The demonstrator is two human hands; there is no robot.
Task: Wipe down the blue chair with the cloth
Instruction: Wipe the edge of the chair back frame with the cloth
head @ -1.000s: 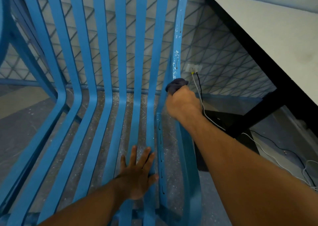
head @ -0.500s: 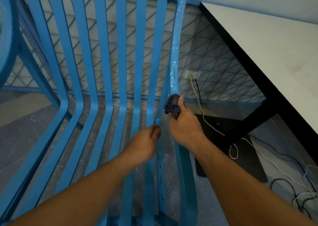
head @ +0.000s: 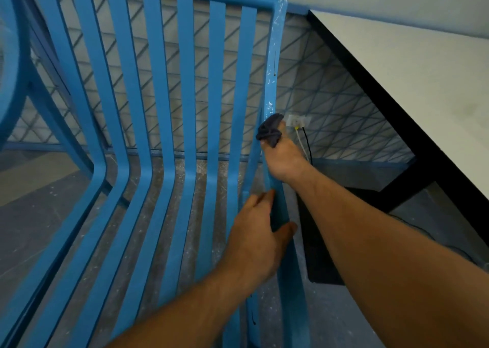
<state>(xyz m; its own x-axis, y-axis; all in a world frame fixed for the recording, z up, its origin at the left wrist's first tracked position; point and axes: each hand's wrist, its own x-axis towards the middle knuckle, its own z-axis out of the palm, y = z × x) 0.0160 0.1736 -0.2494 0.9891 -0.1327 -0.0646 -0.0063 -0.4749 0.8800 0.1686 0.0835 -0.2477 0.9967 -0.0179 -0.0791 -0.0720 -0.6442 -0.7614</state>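
Observation:
The blue chair (head: 156,114), made of long curved slats, fills the left and middle of the head view. Its rightmost slat carries white specks and dark marks. My right hand (head: 283,159) grips a crumpled dark grey cloth (head: 270,130) and holds it against that right slat, about where the back bends into the seat. My left hand (head: 260,237) grips the same slat lower down on the seat, thumb on the outer side and fingers on the inner side.
A white table top (head: 412,83) with a black edge and black leg stands close on the right. A wall socket (head: 299,122) with white and black cables sits behind the chair. More blue framework (head: 16,64) is at the far left. The floor is grey concrete.
My left hand left the flat seat slats and moved up and right to grip the right edge slat. My right hand stays at the bend with the cloth. The view tilted up.

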